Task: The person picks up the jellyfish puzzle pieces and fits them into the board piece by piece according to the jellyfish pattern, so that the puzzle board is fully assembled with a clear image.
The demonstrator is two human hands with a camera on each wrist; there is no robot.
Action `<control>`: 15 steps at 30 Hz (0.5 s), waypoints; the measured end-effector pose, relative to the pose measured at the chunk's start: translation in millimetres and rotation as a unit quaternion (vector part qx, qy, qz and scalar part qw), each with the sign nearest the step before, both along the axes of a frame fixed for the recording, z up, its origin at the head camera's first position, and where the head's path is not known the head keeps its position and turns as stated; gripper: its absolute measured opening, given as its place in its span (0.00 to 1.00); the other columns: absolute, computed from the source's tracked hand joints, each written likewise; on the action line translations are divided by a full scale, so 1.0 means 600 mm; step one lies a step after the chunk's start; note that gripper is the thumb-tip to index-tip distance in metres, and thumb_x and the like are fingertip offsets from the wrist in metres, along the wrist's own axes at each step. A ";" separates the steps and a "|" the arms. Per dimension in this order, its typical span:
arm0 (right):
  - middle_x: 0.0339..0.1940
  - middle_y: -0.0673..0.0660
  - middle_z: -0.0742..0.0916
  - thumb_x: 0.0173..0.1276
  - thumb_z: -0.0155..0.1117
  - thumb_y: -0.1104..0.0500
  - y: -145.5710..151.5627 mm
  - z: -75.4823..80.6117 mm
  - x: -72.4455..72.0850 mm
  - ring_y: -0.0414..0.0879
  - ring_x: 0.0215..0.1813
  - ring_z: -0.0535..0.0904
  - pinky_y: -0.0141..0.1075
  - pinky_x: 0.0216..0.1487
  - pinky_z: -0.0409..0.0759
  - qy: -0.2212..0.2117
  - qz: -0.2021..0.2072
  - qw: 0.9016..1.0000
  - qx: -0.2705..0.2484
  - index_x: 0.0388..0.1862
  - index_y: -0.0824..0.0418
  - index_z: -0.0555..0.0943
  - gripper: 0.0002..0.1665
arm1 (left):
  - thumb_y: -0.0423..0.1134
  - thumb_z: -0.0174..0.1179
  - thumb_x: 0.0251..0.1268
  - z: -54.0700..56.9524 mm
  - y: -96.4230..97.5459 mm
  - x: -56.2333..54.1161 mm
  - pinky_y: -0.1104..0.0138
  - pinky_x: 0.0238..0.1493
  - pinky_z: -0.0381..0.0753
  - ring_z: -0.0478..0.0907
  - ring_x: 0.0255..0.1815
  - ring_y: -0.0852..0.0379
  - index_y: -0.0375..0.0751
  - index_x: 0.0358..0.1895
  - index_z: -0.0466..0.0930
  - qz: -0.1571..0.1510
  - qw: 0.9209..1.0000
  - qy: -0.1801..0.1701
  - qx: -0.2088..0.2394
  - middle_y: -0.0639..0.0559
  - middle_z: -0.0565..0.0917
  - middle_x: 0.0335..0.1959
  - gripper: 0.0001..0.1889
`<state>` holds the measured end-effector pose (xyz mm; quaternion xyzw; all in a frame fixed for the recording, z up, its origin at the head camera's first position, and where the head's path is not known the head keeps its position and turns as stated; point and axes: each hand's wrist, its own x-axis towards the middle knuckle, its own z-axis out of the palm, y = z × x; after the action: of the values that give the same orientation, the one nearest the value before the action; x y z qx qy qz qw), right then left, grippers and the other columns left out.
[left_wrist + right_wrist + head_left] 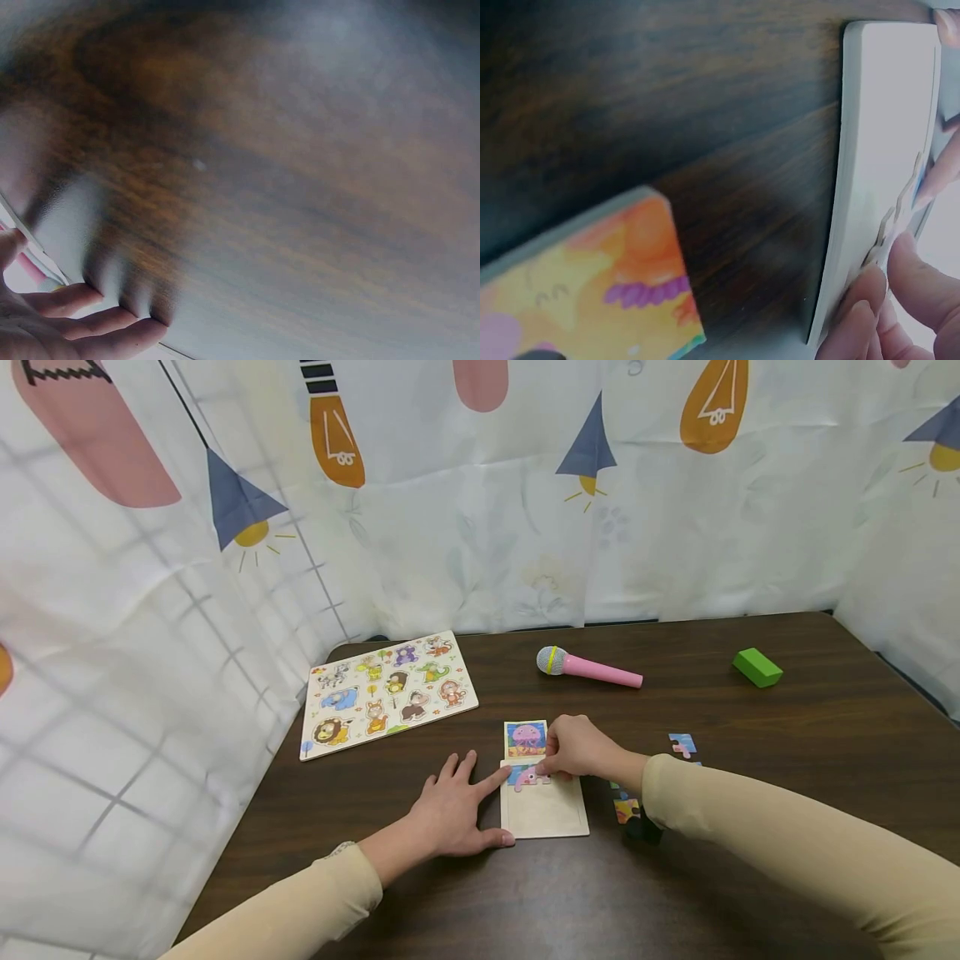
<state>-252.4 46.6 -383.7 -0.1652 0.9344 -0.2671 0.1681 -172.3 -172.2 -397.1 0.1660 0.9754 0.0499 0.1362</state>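
A pale wooden puzzle tray (543, 814) lies flat on the dark table. Along its top edge sit jigsaw pieces (521, 778) with part of a pink sea creature on blue. My left hand (457, 810) is spread flat, its index fingertip on the top left of the tray and its thumb by the lower left corner. With bent fingers, my right hand (581, 746) pinches a jigsaw piece at the tray's upper right; the fingers hide most of it. Thumb and fingers meet at the piece's edge in the right wrist view. Above the tray is a jellyfish picture card (527, 739).
Loose jigsaw pieces (627, 811) lie right of the tray, partly under my right forearm, and another piece (682, 743) is farther right. Behind are a pink toy microphone (600, 671), a green block (757, 667) and an animal puzzle board (390, 693). Curtains (480, 527) border the table.
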 end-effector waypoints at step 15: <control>0.18 0.52 0.80 0.61 0.79 0.52 0.004 -0.006 -0.012 0.42 0.23 0.75 0.29 0.24 0.72 -0.010 0.009 1.000 0.013 0.20 0.59 0.81 0.18 | 0.75 0.63 0.56 -0.002 0.000 0.000 0.34 0.69 0.66 0.54 0.81 0.30 0.66 0.80 0.60 0.003 1.000 -0.002 0.003 0.35 0.58 0.81 0.48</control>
<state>-259.8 49.2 -387.1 -0.1682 0.9345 -0.2554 0.1820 -172.1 -171.9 -398.3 0.1635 0.9754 0.0533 0.1380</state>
